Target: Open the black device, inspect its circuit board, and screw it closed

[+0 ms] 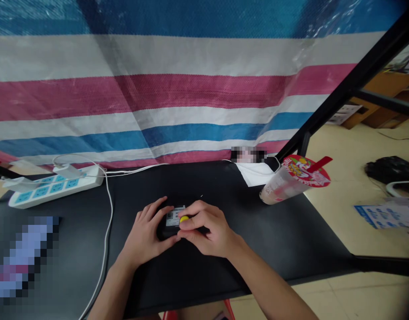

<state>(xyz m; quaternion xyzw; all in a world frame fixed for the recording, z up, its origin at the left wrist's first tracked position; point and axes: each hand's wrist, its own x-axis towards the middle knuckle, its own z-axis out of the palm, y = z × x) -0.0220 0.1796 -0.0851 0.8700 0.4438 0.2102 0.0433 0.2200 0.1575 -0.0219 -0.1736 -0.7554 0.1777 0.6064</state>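
A small dark device with a white printed label (172,217) lies on the black table (257,240), partly hidden by both hands. My left hand (147,231) holds its left side, the thumb along the near edge and the fingers at the far edge. Over the right part of the device, my right hand (207,226) pinches a small yellow round object (184,219) between thumb and fingers. Whether the yellow piece is joined to the device or part of a tool cannot be made out.
A white power strip (57,189) with plugs stands at the left, its cable (107,231) running toward me. At the right are a lidded drink cup (284,182) with a red straw and white paper (256,174). A striped sheet (174,93) hangs behind.
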